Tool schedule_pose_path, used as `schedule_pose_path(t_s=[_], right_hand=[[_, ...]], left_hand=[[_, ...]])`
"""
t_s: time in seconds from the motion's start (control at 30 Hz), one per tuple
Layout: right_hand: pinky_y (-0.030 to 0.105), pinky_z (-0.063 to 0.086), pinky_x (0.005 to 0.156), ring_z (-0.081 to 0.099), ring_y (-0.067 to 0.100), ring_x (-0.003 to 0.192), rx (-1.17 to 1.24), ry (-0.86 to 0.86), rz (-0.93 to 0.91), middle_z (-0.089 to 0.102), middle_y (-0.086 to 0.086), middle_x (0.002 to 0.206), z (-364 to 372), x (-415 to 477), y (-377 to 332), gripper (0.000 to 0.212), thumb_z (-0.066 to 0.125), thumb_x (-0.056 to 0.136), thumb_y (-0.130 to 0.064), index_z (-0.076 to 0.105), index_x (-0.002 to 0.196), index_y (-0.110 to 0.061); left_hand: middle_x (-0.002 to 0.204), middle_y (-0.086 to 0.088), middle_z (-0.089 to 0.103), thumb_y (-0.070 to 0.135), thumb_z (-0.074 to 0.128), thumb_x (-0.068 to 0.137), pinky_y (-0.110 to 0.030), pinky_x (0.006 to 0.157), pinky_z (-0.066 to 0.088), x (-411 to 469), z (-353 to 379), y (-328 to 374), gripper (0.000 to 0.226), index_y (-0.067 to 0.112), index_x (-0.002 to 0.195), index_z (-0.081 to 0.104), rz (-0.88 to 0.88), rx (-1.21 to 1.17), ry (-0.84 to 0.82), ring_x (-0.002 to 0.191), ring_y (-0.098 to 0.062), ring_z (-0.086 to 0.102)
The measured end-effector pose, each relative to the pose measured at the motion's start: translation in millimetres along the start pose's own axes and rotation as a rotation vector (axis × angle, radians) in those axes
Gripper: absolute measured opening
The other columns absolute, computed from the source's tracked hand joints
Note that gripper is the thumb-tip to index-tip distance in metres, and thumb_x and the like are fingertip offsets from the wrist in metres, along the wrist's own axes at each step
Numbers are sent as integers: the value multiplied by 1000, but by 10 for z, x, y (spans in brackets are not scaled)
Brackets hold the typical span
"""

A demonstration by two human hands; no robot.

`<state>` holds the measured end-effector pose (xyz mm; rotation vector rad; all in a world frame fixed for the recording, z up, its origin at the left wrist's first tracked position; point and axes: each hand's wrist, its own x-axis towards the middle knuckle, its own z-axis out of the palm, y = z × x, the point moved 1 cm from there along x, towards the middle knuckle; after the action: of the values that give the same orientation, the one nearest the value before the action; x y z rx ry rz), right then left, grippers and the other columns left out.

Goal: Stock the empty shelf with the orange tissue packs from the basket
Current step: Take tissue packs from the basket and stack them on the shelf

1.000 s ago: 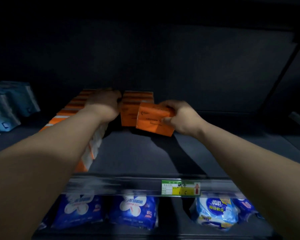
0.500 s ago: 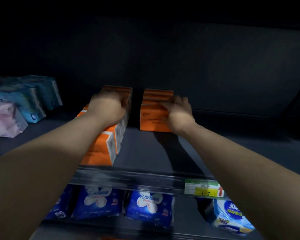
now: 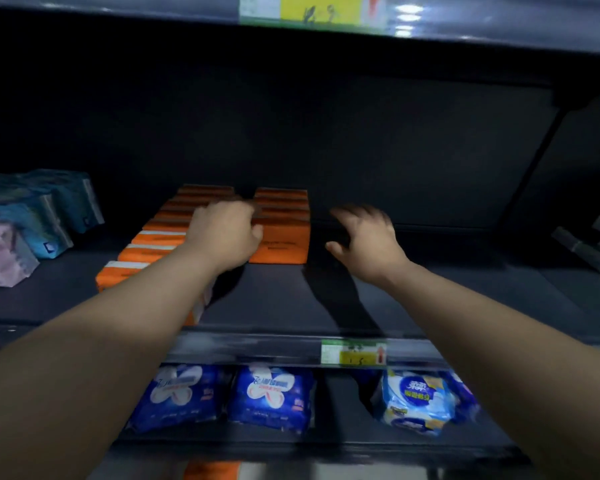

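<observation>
**Head view, near to far.** At the bottom edge lies an orange strip [image 3: 212,471], too cropped to identify. Above it, the lower shelf [image 3: 326,445] carries two blue packs [image 3: 271,396] with white flower-like prints and, to their right, a white-and-blue pack [image 3: 416,400].

The front rail [image 3: 257,348] of the middle shelf [image 3: 291,299] bears a green-and-yellow price label [image 3: 353,353]. Both bare forearms reach over this rail.

The orange tissue packs stand on the middle shelf in two rows running front to back. The left row [image 3: 142,252] is the longer one and reaches nearly to the rail. The right row [image 3: 280,249] is shorter and sits farther back, just beside the left row.

The left hand [image 3: 226,237] lies back-up over the inner edge of the left row, its thumb touching the front pack of the right row. Its fingers are hidden, so it cannot be told whether it grips anything.

The right hand [image 3: 369,245] hangs above the bare shelf, just right of the right row. Its fingers are spread, and it holds and touches nothing.

At far left on the same shelf stand teal tissue packs [image 3: 49,209], with a pink pack [image 3: 0,258] in front of them. At far right lie dark grey wrapped items [image 3: 596,244], too dim to name.

Behind everything is a dark back panel [image 3: 361,140]. Overhead, the upper shelf edge [image 3: 499,26] carries a yellow label [image 3: 312,8].
</observation>
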<state>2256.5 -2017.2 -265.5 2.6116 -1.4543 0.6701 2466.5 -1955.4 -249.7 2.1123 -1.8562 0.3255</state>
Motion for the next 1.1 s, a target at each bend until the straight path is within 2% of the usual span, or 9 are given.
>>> schedule_pose_path(t_s=[0.23, 0.5, 0.67, 0.8, 0.9, 1.1], right_hand=[[40, 6, 118, 16, 21, 144, -13, -77, 78, 33, -1, 152, -498, -779, 556, 63, 58, 88, -38, 34, 145, -26], [40, 14, 117, 19, 24, 143, -93, -80, 215, 39, 0, 148, -1267, -2025, 1462, 60, 62, 86, -38, 42, 141, -24], [40, 19, 115, 25, 28, 141, -83, -91, 332, 47, 3, 143, -1620, -2833, 1992, 59, 66, 84, -31, 47, 138, -19], [38, 20, 115, 30, 28, 139, -93, -120, 404, 53, 3, 137, -1745, -3456, 2342, 56, 68, 82, -29, 52, 134, -18], [25, 13, 112, 32, 27, 138, -73, -141, 462, 54, 6, 137, -1757, -3878, 2555, 55, 67, 84, -29, 50, 135, -17], [26, 16, 110, 21, 25, 142, -12, -269, 642, 51, 1, 140, -1657, -4535, 3043, 56, 63, 87, -33, 45, 139, -22]], left_hand=[[124, -7, 58, 34, 52, 88, -39, 89, 42, -303, -101, 912, 38, 22, 124, 57, 139, -86, -7, 113, -32, 52], [127, -3, 56, 36, 50, 90, -39, 92, 40, -764, -115, 2212, 40, 23, 128, 53, 308, -183, -71, 115, -29, 50], [127, -5, 56, 35, 51, 89, -39, 93, 40, -1151, -15, 2996, 40, 23, 127, 54, 403, -213, -130, 116, -30, 50], [119, -5, 59, 34, 51, 88, -38, 90, 42, -1513, 147, 3568, 34, 24, 120, 58, 457, -247, -194, 111, -30, 52], [122, -4, 60, 34, 51, 86, -38, 92, 46, -1782, 339, 3929, 35, 25, 119, 59, 517, -233, -262, 113, -29, 54], [129, -3, 57, 36, 59, 84, -40, 95, 45, -2138, 836, 4537, 45, 26, 127, 53, 602, -246, -462, 118, -26, 52]])
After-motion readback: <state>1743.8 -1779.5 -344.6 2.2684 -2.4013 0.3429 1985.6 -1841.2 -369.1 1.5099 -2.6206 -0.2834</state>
